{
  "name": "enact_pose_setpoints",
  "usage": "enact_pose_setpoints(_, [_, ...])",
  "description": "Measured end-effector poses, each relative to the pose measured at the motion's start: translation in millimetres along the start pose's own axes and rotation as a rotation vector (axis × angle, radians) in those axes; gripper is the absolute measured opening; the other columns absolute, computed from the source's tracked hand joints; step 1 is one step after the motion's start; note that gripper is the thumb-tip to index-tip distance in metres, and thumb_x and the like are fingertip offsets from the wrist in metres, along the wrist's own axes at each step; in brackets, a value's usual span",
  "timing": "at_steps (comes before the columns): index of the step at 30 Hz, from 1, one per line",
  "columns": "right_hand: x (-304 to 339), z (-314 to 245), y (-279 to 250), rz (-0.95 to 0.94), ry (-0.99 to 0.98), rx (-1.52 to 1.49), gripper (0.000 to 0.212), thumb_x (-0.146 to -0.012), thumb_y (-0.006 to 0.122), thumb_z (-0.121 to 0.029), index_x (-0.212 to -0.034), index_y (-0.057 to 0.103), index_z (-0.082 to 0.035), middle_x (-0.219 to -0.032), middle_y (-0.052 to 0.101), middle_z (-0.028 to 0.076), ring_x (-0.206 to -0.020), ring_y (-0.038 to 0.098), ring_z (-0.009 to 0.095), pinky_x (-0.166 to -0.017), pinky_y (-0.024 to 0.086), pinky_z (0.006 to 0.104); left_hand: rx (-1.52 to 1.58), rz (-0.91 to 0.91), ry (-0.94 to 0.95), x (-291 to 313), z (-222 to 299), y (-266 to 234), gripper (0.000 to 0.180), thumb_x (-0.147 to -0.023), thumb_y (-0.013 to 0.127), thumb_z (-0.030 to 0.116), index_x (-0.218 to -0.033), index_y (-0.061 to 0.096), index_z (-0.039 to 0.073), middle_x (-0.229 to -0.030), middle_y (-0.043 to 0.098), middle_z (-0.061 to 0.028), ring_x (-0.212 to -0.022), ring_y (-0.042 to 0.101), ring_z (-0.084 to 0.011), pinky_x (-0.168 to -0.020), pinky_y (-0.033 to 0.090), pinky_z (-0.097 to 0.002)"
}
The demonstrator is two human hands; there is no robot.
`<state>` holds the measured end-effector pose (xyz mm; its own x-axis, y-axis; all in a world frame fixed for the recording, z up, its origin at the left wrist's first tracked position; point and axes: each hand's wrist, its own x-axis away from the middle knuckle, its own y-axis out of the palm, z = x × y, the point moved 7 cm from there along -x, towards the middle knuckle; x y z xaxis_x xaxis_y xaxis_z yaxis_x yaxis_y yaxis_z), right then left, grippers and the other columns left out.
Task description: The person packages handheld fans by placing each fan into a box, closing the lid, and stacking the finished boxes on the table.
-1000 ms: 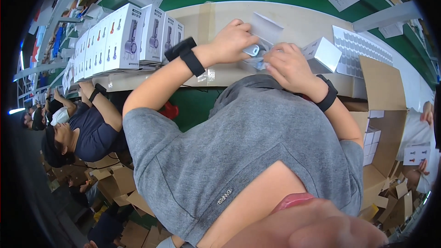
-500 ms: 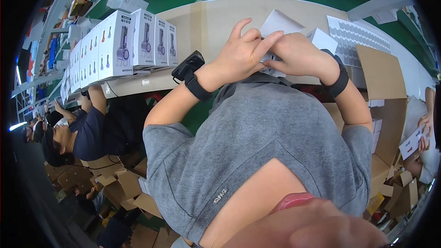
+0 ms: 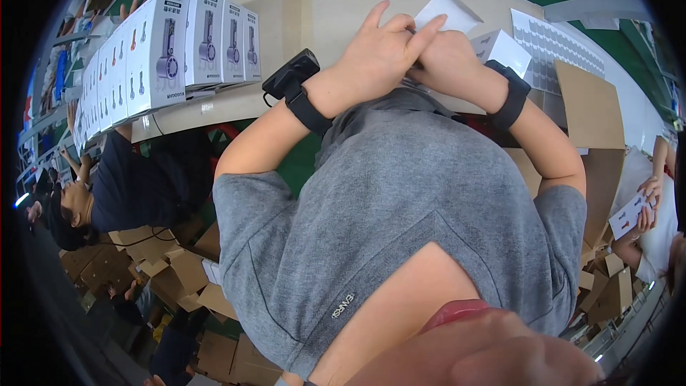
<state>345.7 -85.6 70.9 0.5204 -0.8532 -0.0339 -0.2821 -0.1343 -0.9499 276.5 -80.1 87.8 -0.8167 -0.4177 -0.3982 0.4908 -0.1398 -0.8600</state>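
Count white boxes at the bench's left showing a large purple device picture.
4, left to right: the leftmost box, the second box, the third box, the rightmost box. More may be hidden behind.

Just left of the lone box [image 3: 511, 50] on the table [image 3: 329, 21] is my right hand [image 3: 450, 63], then my left hand [image 3: 375, 56]. Farther left of that box stands the row of boxes [image 3: 146, 57]. Right of it lies the sheet [image 3: 554, 46]; right and nearer me, the open carton [image 3: 589, 111].

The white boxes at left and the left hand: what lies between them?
In the head view: a tan strip across the pale tabletop, and the black device strapped behind the left hand.
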Motion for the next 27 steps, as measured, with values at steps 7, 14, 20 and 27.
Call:
enact_pose_setpoints(7, [34.7, 6.9, -42.2, 0.265, -0.009, -0.192, 0.036, -0.064, 0.073, -0.015, -0.094, 0.061, 0.000, -0.081, 0.062, 0.015, -0.069, 0.060, 0.029, -0.061, 0.047, 0.0347, 0.192, 0.178, -0.150, 9.8, -12.6, -37.4, 0.066, -0.064, 0.065, 0.012, -0.126, 0.042, 0.011, -0.080, 0.058, -0.0033, -0.093, 0.051, -0.0207, -0.094, 0.032, -0.0415])
enact_pose_setpoints(14, [67.2, 7.5, -58.2, 0.308, 0.250, -0.382, 0.044, -0.063, 0.074, -0.010, -0.102, 0.059, 0.004, -0.091, 0.063, 0.016, -0.082, 0.061, 0.025, -0.071, 0.046, 0.0315, 0.333, 0.261, 0.073, 0.4, 17.1, -63.7, 0.061, -0.067, 0.066, 0.019, -0.123, 0.046, 0.010, -0.101, 0.054, -0.0067, -0.100, 0.049, -0.0232, -0.096, 0.032, -0.0413])
enact_pose_setpoints(20, [56.0, 3.1, -70.7, 0.301, 0.225, -0.319, 0.042, -0.064, 0.073, -0.007, -0.101, 0.059, 0.006, -0.096, 0.063, 0.017, -0.091, 0.060, 0.025, -0.075, 0.046, 0.0309, 0.382, 0.340, -0.007, 2.2, -1.3, -61.9, 0.076, -0.059, 0.075, 0.033, -0.123, 0.044, 0.007, -0.113, 0.052, -0.0120, -0.109, 0.047, -0.0289, -0.097, 0.032, -0.0415])
enact_pose_setpoints(27, [28.6, -6.8, -111.9, 0.517, 0.017, -0.134, 0.036, -0.072, 0.064, -0.001, -0.106, 0.056, 0.006, -0.106, 0.060, 0.017, -0.097, 0.058, 0.025, -0.080, 0.046, 0.0319, 0.749, 0.192, -0.336, 3.3, -55.2, -1.0, 0.097, -0.056, 0.080, 0.037, -0.128, 0.026, 0.001, -0.115, 0.048, -0.0193, -0.110, 0.047, -0.0329, -0.087, 0.042, -0.0381])
